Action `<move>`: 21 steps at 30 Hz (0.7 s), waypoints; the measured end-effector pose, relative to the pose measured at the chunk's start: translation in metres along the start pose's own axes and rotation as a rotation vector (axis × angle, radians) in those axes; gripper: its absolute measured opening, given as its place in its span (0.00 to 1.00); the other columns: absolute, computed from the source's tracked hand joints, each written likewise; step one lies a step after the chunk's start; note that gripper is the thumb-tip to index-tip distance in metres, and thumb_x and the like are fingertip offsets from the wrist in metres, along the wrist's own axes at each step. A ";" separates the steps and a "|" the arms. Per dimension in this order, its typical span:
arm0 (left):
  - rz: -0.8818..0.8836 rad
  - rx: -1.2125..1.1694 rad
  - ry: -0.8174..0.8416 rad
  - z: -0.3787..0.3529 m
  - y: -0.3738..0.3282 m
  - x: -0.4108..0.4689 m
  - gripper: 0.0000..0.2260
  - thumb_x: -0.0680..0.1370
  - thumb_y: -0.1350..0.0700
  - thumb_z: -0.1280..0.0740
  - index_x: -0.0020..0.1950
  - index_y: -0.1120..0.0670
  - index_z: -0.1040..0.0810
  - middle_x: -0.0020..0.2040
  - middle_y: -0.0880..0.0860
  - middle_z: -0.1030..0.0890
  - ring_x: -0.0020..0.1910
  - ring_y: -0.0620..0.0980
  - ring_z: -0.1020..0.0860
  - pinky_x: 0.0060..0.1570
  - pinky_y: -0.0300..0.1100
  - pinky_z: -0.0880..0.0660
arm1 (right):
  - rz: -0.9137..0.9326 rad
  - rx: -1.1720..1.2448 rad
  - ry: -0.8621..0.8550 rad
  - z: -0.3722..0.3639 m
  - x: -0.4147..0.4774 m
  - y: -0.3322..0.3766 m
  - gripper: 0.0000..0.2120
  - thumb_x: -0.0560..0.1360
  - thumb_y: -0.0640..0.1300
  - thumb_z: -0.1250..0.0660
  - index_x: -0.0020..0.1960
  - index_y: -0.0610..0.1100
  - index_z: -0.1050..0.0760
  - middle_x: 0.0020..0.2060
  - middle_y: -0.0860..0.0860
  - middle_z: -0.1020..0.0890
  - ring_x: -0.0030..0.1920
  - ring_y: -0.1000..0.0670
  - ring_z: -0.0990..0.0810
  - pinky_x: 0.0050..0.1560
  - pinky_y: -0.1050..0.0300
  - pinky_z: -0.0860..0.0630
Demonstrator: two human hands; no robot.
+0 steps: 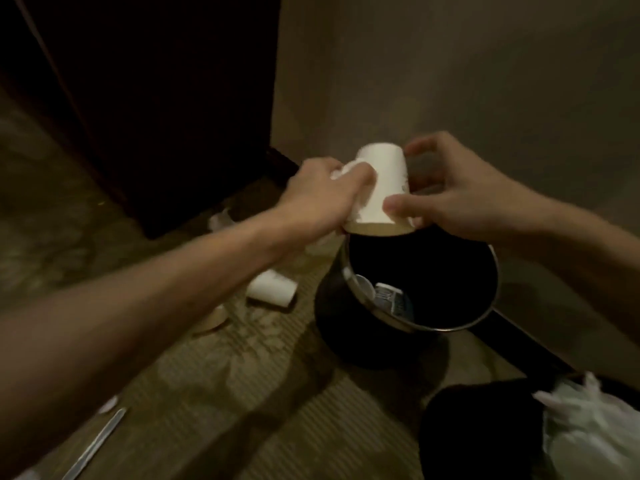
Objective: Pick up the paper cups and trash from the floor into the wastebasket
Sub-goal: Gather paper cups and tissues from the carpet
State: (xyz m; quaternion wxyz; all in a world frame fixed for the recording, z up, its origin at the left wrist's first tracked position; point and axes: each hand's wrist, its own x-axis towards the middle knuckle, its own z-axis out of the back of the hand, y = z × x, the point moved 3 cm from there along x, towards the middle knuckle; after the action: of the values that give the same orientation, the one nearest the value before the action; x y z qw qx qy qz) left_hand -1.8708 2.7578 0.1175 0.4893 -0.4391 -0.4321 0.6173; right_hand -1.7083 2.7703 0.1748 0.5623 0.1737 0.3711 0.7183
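Hanging upside down over the 11 o'clock rim of the wastebasket (329, 313), a white paper cup (379, 188) sits between both hands. The left hand (322, 199) has its grip wrapped round the cup's 9 o'clock side. The right hand (460, 202) pinches it, thumb on the near wall. A second cup (272, 289) lies on its side on the floor at the basket's 9 o'clock.

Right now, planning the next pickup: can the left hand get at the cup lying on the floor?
Probably not yet: the left hand grips the upturned cup over the wastebasket. Nothing covers the lying cup on the carpet below that forearm, so once emptied it likely can.
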 end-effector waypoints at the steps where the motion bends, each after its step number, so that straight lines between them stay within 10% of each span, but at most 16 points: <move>1: -0.001 0.037 0.052 -0.022 0.002 0.006 0.17 0.73 0.39 0.35 0.48 0.51 0.20 0.41 0.48 0.19 0.39 0.48 0.20 0.33 0.40 0.30 | -0.060 -0.017 -0.013 0.009 -0.003 -0.018 0.27 0.69 0.43 0.23 0.61 0.53 0.34 0.48 0.52 0.19 0.43 0.54 0.16 0.39 0.57 0.18; 11: 0.277 0.497 0.698 -0.142 0.070 0.025 0.11 0.79 0.53 0.33 0.53 0.60 0.21 0.44 0.57 0.18 0.35 0.51 0.19 0.32 0.40 0.24 | -0.464 -0.186 0.268 -0.001 0.002 -0.159 0.17 0.77 0.31 0.37 0.65 0.37 0.26 0.54 0.39 0.18 0.54 0.41 0.18 0.58 0.45 0.21; 17: 0.000 0.706 0.588 -0.127 0.048 0.038 0.18 0.82 0.50 0.35 0.70 0.54 0.26 0.67 0.55 0.23 0.66 0.55 0.25 0.64 0.46 0.28 | -0.294 -0.310 0.264 0.004 -0.003 -0.139 0.18 0.80 0.39 0.37 0.69 0.48 0.27 0.58 0.51 0.20 0.56 0.53 0.21 0.51 0.63 0.27; 21: -0.197 0.633 0.388 -0.075 0.008 0.036 0.06 0.82 0.52 0.36 0.53 0.50 0.19 0.42 0.49 0.18 0.40 0.44 0.18 0.36 0.38 0.22 | -0.062 -0.266 0.076 -0.005 -0.015 -0.101 0.10 0.78 0.45 0.34 0.58 0.54 0.23 0.44 0.58 0.19 0.46 0.58 0.21 0.46 0.60 0.27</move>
State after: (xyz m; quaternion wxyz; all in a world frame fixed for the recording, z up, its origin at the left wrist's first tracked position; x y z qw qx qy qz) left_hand -1.8050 2.8001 0.0868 0.7303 -0.3314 -0.1597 0.5757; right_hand -1.6380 2.7643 0.1003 0.5881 0.0589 0.2988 0.7492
